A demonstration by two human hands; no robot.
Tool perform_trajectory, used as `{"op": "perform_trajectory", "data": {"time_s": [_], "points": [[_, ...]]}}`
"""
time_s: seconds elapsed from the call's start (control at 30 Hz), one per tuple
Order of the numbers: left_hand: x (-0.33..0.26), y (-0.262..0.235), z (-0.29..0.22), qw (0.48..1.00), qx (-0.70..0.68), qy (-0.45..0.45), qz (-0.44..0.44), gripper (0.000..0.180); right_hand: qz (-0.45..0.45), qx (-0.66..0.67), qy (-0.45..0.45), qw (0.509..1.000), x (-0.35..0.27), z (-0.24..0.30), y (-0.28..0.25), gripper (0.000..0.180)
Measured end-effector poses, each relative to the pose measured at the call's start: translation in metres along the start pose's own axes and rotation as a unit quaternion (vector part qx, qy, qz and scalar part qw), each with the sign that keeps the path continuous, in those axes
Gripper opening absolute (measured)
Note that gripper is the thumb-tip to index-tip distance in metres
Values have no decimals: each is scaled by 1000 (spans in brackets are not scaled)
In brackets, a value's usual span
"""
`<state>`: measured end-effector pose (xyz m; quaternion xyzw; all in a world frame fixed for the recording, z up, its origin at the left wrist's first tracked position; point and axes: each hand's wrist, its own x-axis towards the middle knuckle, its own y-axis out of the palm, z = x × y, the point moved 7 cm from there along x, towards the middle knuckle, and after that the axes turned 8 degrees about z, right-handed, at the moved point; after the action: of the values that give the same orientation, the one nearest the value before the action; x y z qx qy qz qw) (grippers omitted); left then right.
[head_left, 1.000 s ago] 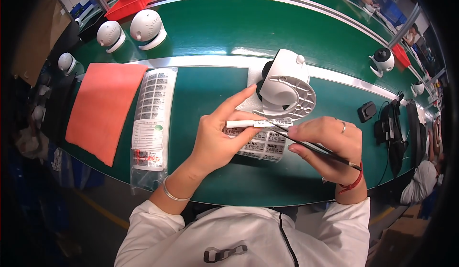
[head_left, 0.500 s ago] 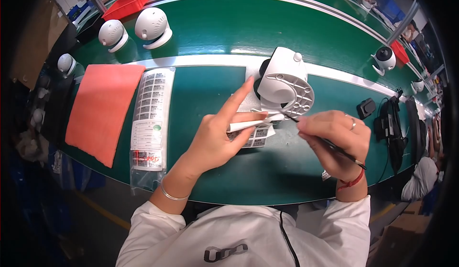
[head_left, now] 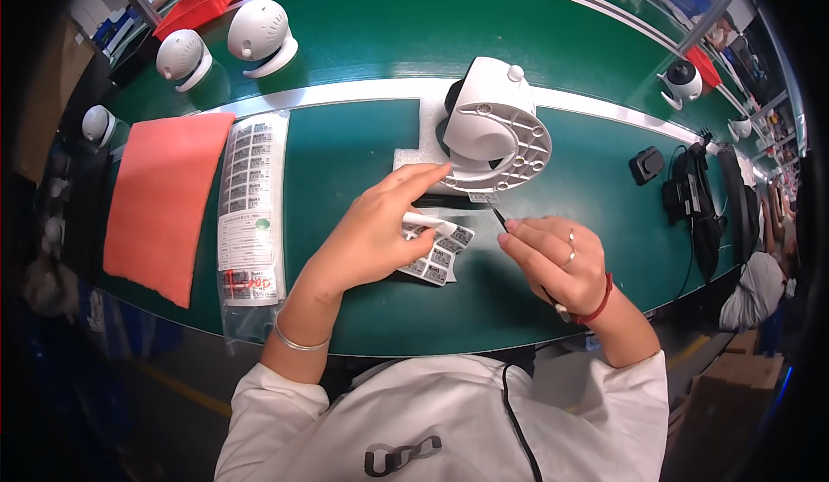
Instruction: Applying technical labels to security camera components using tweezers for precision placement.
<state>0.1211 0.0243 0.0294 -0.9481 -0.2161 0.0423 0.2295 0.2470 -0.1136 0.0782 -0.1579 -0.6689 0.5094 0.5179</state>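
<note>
A sheet of grey-and-white labels (head_left: 429,263), its upper edge folded over, is held between the thumb and fingers of my left hand (head_left: 367,227). My left forefinger reaches to the rim of a white security camera (head_left: 488,102), which lies tipped with the ribbed underside of its base facing me. In my right hand (head_left: 557,257) is a pair of dark tweezers (head_left: 499,216), pointing up and left. At their tip is a small label (head_left: 484,197), just below the base's rim; whether it touches the base I cannot tell. White foam (head_left: 414,161) lies under the camera's left side.
Left on the green bench lie an orange foam sheet (head_left: 164,206) and a bagged stack of labels (head_left: 250,162). More white cameras (head_left: 263,33) stand at the back left, near a red tray (head_left: 199,5). A black adapter (head_left: 646,166) and dark cables (head_left: 691,197) are at right.
The tweezers have come away from the label sheet, and a small label now shows at their tip. My left hand and the sheet have shifted down and left. The whole view has shifted slightly.
</note>
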Motion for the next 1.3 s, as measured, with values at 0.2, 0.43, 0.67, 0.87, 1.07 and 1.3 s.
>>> {"op": "perform_trajectory", "data": {"time_s": [0.2,0.43,0.67,0.87,1.07,1.3], "points": [[-1,2,0,1000,26,14,-1,63,13,-34,1,999,-6,-11,16,24],[-1,2,-2,1000,3,-9,10,63,12,-27,-8,1000,-3,-18,21,24],[-1,4,-1,1000,3,-13,17,67,20,-18,5,1000,-6,-19,24,25],[-3,7,-3,999,5,-8,38,65,-26,92,97,991,-13,-23,20,23],[-4,14,-5,998,12,3,57,64,-100,202,238,945,-31,-31,22,21],[5,22,-11,998,-2,22,60,63,-80,71,142,984,-24,-19,21,26]]}}
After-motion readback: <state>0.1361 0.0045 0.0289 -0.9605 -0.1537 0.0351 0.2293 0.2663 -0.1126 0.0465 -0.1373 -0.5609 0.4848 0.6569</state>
